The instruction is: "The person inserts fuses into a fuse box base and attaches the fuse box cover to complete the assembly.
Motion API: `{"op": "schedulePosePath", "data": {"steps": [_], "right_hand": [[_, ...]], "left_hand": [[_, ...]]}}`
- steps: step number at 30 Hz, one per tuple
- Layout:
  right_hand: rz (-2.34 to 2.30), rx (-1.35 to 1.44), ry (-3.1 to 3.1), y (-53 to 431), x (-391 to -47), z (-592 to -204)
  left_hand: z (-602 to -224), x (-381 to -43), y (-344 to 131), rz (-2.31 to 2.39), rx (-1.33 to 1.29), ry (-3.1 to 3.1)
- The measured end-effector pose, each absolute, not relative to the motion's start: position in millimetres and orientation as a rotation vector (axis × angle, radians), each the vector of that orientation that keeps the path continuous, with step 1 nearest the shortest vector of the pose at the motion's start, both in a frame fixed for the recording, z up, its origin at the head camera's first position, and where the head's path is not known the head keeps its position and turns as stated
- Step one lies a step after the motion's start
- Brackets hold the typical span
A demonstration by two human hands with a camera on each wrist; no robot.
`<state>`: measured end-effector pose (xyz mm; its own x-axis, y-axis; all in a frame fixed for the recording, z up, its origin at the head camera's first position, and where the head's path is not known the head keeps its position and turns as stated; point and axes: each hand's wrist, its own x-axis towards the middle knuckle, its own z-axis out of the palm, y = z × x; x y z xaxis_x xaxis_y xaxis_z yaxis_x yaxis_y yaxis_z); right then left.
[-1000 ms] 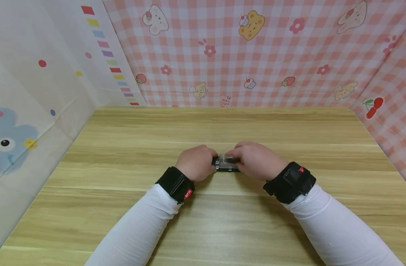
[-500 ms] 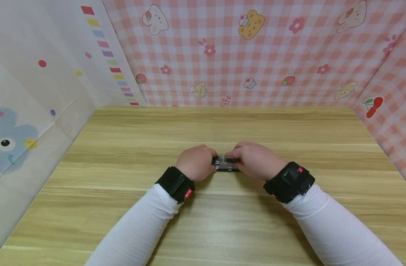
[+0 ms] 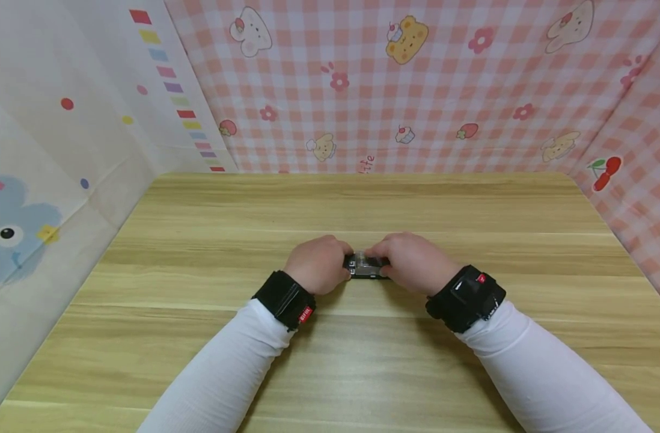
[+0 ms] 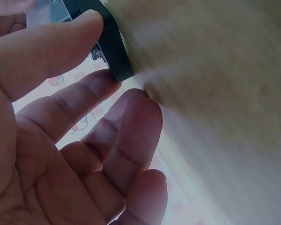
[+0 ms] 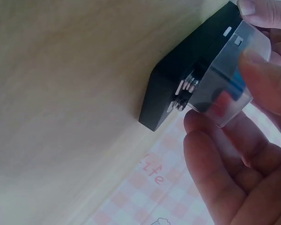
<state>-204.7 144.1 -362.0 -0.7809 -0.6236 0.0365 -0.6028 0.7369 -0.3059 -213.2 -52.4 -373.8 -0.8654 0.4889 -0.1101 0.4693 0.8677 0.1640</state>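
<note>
Between the hands, a small device with a black base [image 5: 178,79] lies on the wooden table. Metal screw terminals [image 5: 186,89] show at its right end. A clear plastic cover [image 5: 225,79] sits over the base, with something red and blue visible through it. My left hand [image 3: 317,264] pinches the base's left end between thumb and index finger; the other fingers curl loosely below in the left wrist view, where the black base [image 4: 114,47] shows. My right hand [image 3: 416,261] pinches the cover, thumb [image 5: 262,75] on the near side and fingers on the far side.
The wooden table [image 3: 330,361] spreads around both hands. A pink checked cloth [image 3: 362,90] hangs behind its far edge, and a white printed cloth [image 3: 103,132] stands at the left. Black straps [image 3: 284,300] wrap both wrists over white sleeves.
The right hand and wrist have shifted slightly left, and the clear cover appears a little lower on the base. The left hand keeps its hold with hardly any movement.
</note>
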Motion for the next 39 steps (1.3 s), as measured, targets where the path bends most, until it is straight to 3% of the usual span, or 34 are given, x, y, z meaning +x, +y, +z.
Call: {"op": "schedulePosePath", "data": {"steps": [39], "right_hand": [[-0.431, -0.873, 2.881, 136.2, -209.3, -369.3]], "left_hand": [[-382.2, -222.3, -54.8, 0.199, 0.753, 2.893]]}}
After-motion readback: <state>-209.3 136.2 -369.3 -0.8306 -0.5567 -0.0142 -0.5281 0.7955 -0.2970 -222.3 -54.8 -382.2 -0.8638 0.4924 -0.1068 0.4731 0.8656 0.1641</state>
